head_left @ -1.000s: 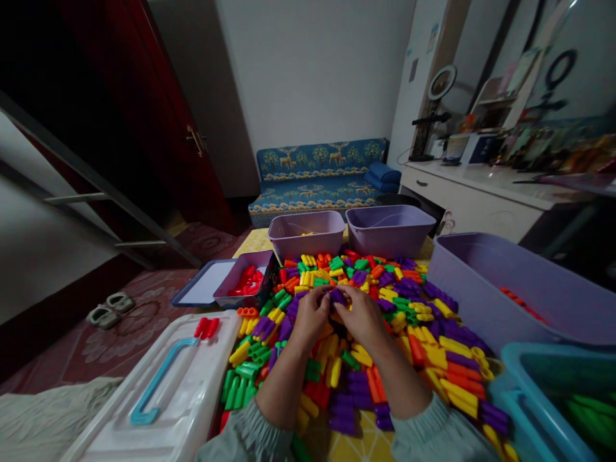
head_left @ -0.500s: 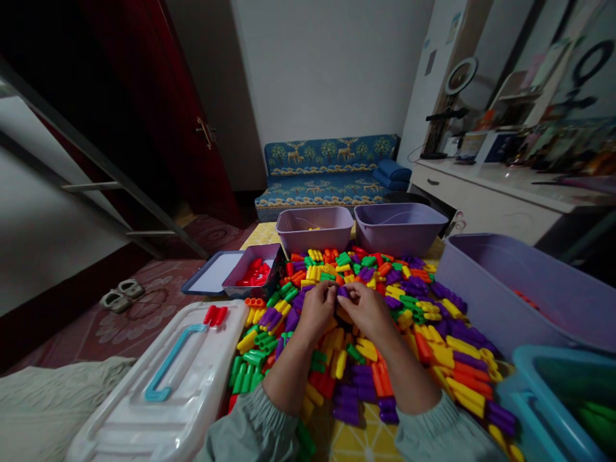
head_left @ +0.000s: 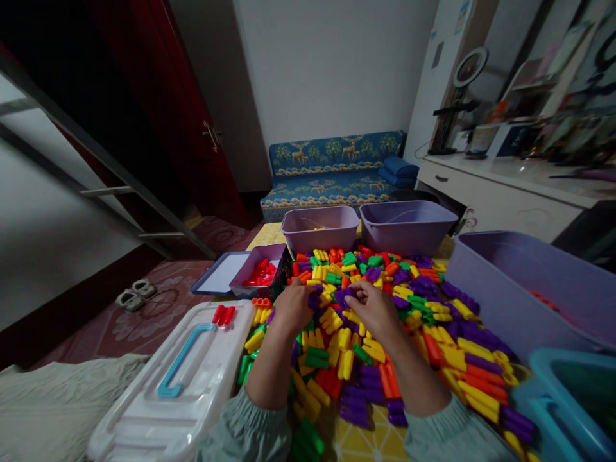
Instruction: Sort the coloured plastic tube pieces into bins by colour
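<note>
Purple, yellow, green and orange plastic building blocks [head_left: 344,362], shaped like joined tubes, lie in a wide loose pile in front of me. My right hand [head_left: 374,309] is over the middle of the pile, with thumb and fingers closed on a purple block [head_left: 342,297]. Apart from it, my left hand [head_left: 293,308] reaches down at the pile's left part, close to another purple block [head_left: 315,298]. The left fingertips are hidden behind the back of the hand, so any grip there does not show.
Purple bins [head_left: 320,241] stand behind the pile and at its right, with a blue bin [head_left: 561,391] at front right. A small box [head_left: 243,273] of red pieces sits at left. Nearer lies a white lid [head_left: 192,378] with a blue handle and a red block.
My hands, together before, have parted. The left one has moved left and down to the pile, while the right keeps a purple block. The whole view has shifted slightly.
</note>
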Demonstrator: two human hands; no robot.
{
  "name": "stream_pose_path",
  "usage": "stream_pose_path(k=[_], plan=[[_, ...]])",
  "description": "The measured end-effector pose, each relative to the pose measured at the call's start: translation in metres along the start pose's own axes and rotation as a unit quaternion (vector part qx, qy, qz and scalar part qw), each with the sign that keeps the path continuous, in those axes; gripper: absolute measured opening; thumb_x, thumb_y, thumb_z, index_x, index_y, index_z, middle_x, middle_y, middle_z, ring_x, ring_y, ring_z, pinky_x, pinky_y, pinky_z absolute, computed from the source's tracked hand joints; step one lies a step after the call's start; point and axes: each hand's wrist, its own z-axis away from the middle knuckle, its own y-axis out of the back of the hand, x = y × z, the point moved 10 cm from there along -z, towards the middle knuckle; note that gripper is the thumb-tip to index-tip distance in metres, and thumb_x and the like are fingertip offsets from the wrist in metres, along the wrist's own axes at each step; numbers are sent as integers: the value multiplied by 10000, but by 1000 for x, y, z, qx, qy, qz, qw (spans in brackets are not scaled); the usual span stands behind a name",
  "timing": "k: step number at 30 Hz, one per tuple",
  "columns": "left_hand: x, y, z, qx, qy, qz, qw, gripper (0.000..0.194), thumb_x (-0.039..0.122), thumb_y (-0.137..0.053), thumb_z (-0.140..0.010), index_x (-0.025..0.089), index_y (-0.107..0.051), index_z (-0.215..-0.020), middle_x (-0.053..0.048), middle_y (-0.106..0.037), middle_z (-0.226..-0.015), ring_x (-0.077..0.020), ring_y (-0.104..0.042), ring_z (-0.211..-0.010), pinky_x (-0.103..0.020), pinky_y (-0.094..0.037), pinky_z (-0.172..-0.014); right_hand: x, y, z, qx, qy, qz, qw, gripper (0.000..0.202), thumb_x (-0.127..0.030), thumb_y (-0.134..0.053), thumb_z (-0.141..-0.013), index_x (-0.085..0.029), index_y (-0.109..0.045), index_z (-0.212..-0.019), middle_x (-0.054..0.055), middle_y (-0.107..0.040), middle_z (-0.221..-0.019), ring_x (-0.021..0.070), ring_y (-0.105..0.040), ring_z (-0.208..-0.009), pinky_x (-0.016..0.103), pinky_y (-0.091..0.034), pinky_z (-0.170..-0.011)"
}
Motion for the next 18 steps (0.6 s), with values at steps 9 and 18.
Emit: stream_pose_path(k=[9,18], plan=[[2,3,-7,42,22,49,998,126,225,-683,-706,170,-663,-817,-63,-648,-840,-212,-634,-825,-298,-482,-761,-3,-2,2,-13,3,-44,999,180,-287,-590,-731,-203,-631,-886,31,-698,-770,188,-670,-724,302,-515,-691],[21,-28,-11,-62,79,659,745,443,308,-837,-581,98,-609,-898,-35,-671,-726,-128,-658,-636,-254,-553,-668,-25,22,5,62,10,-211,976,286,-368,-623,-722,-163,-609,-920,89,-707,-852,212,-671,-781,316,-535,-721]])
